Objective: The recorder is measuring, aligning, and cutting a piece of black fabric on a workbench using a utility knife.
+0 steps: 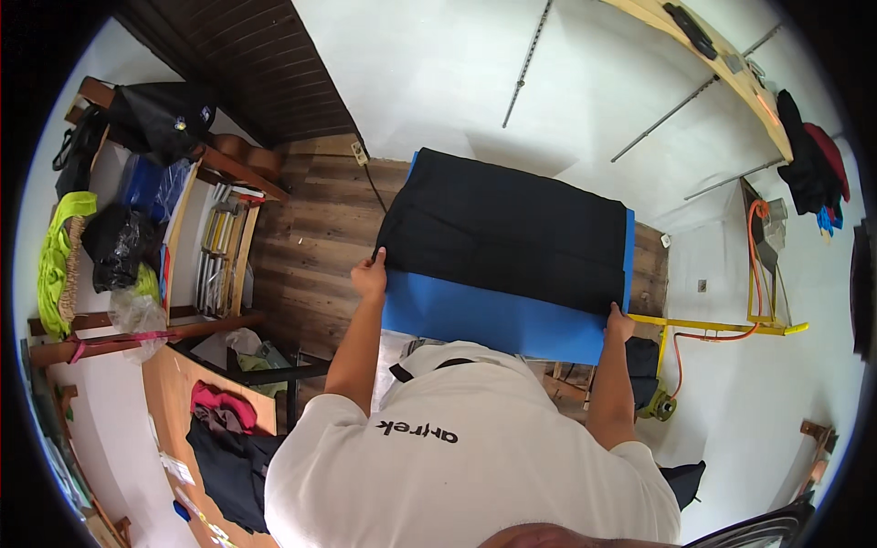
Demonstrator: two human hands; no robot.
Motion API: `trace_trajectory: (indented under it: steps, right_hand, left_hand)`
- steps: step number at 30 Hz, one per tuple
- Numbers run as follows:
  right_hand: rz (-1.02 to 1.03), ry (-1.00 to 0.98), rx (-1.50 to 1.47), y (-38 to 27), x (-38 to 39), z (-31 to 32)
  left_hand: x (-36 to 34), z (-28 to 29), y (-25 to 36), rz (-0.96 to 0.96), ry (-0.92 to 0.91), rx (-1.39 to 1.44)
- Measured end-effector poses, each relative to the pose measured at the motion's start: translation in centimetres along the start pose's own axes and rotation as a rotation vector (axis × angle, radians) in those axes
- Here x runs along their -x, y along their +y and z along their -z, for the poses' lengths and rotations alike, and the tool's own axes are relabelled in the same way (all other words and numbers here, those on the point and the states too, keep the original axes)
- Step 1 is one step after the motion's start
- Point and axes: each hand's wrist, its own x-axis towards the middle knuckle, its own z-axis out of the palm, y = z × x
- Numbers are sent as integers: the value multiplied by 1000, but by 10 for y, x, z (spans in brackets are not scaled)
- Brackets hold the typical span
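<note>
A wide black cloth [507, 228] lies spread over a blue tabletop [493, 315], covering most of it. Blue shows along the near side and in a thin strip at the right. My left hand [370, 274] is closed on the cloth's near left corner, thumb and fingers pinching the edge. At the opposite end, my right hand [618, 324] pinches the near right corner. The near edge runs fairly straight between both hands. A few faint creases cross the fabric. Its exact kind I cannot make out.
Shelves with a black bag [160, 119], plastic-wrapped items and yellow-green cloth [64, 265] stand left. Dark and red clothes [228, 447] lie on a wooden surface at lower left. A yellow metal frame [722, 324] with an orange hose [754, 237] is at right; a wooden shelf [731, 68] hangs above.
</note>
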Motion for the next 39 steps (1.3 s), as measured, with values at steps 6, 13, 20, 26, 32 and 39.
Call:
trace_trajectory:
  steps: [6,13,20,26,32,39]
  right_hand:
    - [-150,-308,-482,2,-12,22]
    - [-245,-454,-665,28,-17,49]
    - [-93,-430,-496,58,-2,65]
    - [128,-366,-287,81,-6,60]
    - [406,-98,60,53,-9,71]
    - [1043,551,-892,-191,86,362]
  left_hand:
    - [-9,0,16,128,-123,355]
    - [9,22,20,192,-143,474]
    - [26,40,-10,139,-159,410]
    - [17,46,-35,18,-198,100]
    - [2,55,-41,-234,-248,-541]
    - [-6,76,-23,-307,-190,-506]
